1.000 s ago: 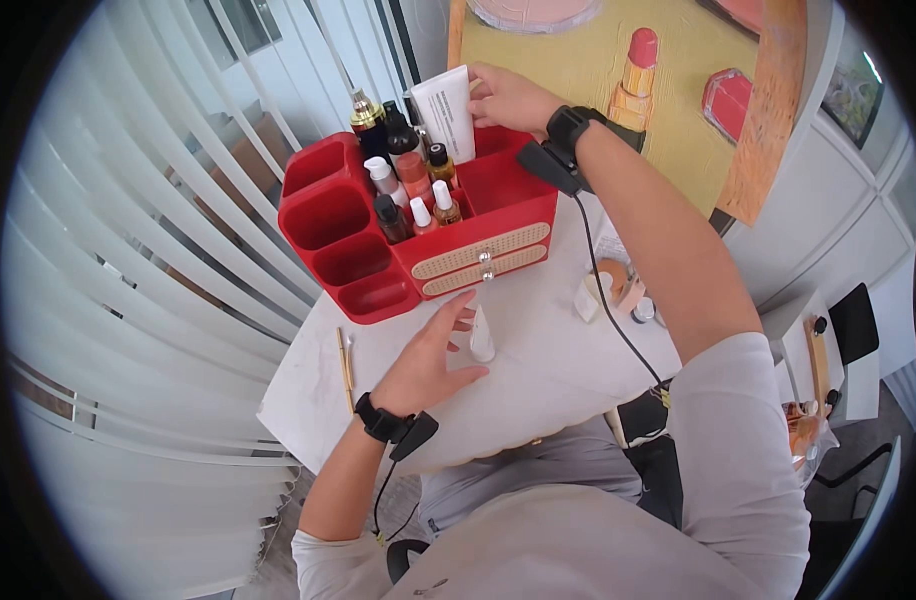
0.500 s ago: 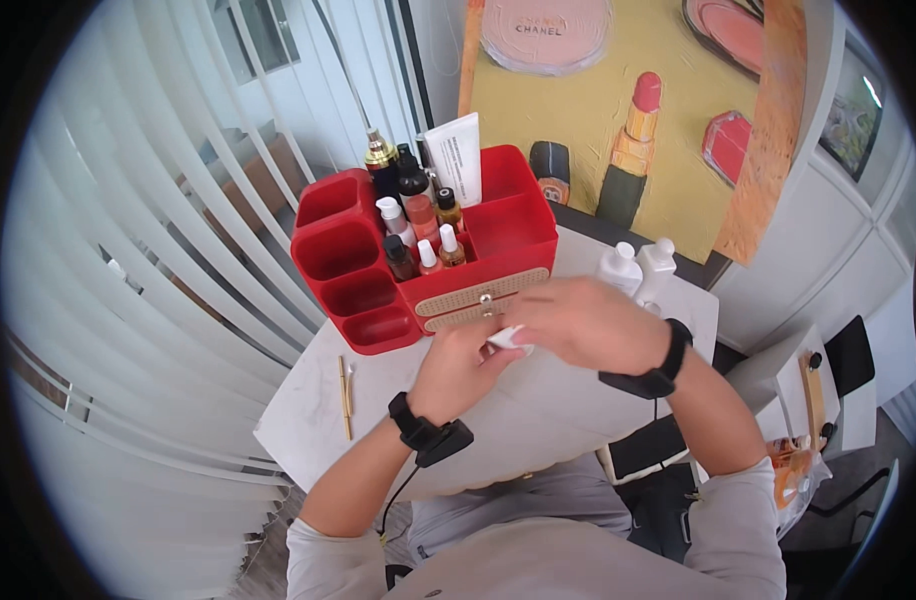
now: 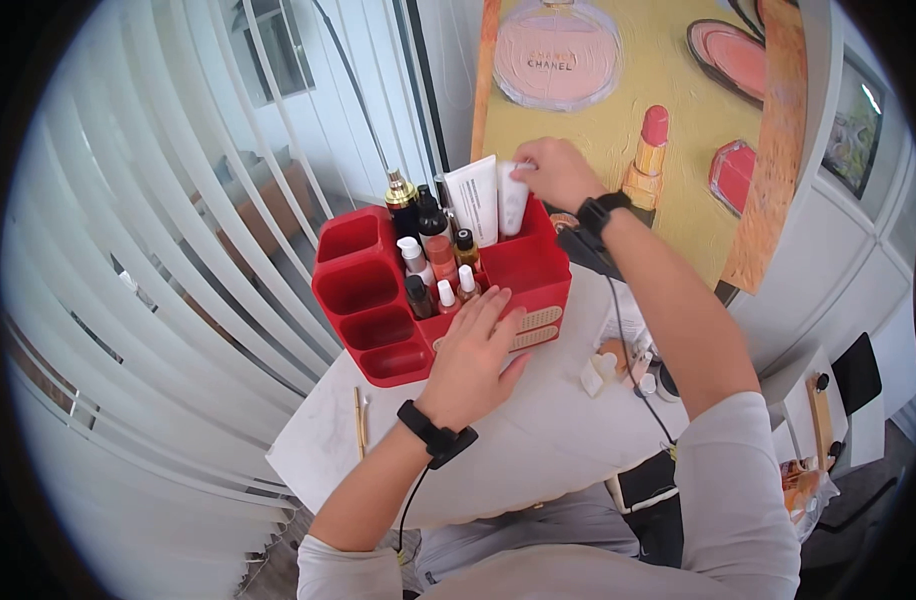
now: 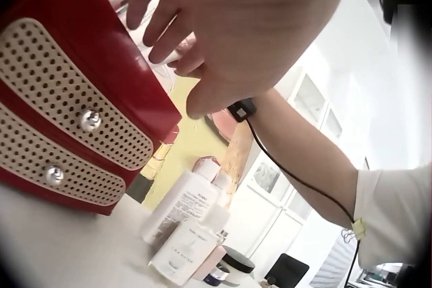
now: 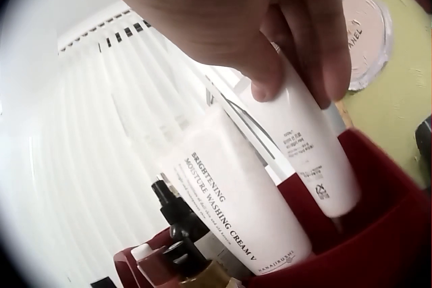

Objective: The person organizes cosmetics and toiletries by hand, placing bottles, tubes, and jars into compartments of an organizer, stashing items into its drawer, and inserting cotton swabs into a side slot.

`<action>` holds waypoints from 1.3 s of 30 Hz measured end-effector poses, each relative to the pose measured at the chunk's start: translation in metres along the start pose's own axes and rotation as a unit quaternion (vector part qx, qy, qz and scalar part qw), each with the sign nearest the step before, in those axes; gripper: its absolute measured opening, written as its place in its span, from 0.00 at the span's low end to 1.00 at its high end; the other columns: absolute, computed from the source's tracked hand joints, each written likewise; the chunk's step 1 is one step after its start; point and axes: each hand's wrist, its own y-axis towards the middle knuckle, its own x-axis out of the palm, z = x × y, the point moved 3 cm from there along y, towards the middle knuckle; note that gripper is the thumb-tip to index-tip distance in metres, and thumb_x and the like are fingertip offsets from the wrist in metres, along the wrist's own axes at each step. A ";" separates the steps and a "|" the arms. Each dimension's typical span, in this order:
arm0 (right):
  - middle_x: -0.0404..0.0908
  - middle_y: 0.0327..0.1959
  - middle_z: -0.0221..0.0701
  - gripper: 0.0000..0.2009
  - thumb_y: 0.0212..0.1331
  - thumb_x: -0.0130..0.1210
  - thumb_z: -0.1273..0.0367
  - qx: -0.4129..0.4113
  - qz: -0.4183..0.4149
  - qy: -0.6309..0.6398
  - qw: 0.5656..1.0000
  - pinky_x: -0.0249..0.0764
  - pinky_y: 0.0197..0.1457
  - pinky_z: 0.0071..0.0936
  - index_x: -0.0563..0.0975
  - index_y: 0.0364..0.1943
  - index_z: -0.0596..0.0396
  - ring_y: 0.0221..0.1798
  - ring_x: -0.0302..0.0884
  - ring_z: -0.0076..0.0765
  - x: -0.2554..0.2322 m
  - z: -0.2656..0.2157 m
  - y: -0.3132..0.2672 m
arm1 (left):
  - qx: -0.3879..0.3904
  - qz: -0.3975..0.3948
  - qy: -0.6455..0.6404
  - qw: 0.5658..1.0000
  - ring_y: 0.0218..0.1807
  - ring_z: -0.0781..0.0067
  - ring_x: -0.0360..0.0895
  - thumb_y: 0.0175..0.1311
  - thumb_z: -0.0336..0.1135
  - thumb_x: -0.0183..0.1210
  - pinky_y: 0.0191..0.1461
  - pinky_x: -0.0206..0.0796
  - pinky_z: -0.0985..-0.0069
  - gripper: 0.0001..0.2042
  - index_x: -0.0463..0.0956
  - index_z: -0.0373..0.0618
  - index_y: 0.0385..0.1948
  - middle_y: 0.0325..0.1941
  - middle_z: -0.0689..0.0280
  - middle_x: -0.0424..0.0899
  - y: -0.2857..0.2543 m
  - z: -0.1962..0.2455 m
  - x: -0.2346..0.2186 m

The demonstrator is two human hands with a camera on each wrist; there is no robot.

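My right hand pinches a small white tube by its upper end. The tube's lower end dips into the back right compartment of a red cosmetics organizer. Beside it leans a larger white washing cream tube, its printed label facing the right wrist camera. My left hand, fingers extended, lies across the front of the organizer near the nail-polish-like bottles with white caps. In the left wrist view, two woven drawer fronts with round metal knobs show below that hand.
Several bottles, one a black pump bottle with a gold top, fill the organizer's middle. White bottles and jars stand on the table to the right. Thin gold sticks lie at left. Behind leans a painted cosmetics picture; blinds hang left.
Both hands came together over the small white tube at the organizer's front. Since then the right hand has carried it up to the back compartment, and the left has let go and moved onto the organizer's front.
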 end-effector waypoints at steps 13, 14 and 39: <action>0.94 0.47 0.44 0.14 0.61 0.65 0.76 0.135 -0.096 0.245 0.955 0.86 0.58 0.39 0.90 0.50 0.57 0.52 0.93 0.50 0.058 0.012 0.021 | 0.028 -0.020 -0.003 0.999 0.85 0.38 0.64 0.59 0.29 0.76 0.87 0.58 0.45 0.18 0.83 0.39 0.50 0.83 0.45 0.68 -0.008 -0.005 0.004; 0.94 0.48 0.46 0.14 0.60 0.65 0.77 0.119 -0.096 0.235 0.960 0.86 0.58 0.40 0.89 0.50 0.57 0.52 0.93 0.51 0.052 0.008 0.016 | 0.029 -0.016 0.000 0.999 0.85 0.38 0.64 0.59 0.29 0.76 0.88 0.58 0.45 0.17 0.83 0.40 0.48 0.83 0.45 0.68 -0.008 -0.006 0.004; 0.93 0.36 0.44 0.16 0.58 0.59 0.68 0.162 -0.269 0.004 0.949 0.84 0.40 0.43 0.91 0.46 0.60 0.36 0.91 0.47 0.048 -0.025 0.002 | 0.044 -0.024 0.014 0.999 0.85 0.37 0.64 0.56 0.27 0.76 0.88 0.55 0.44 0.15 0.84 0.41 0.43 0.83 0.45 0.68 -0.008 -0.009 0.006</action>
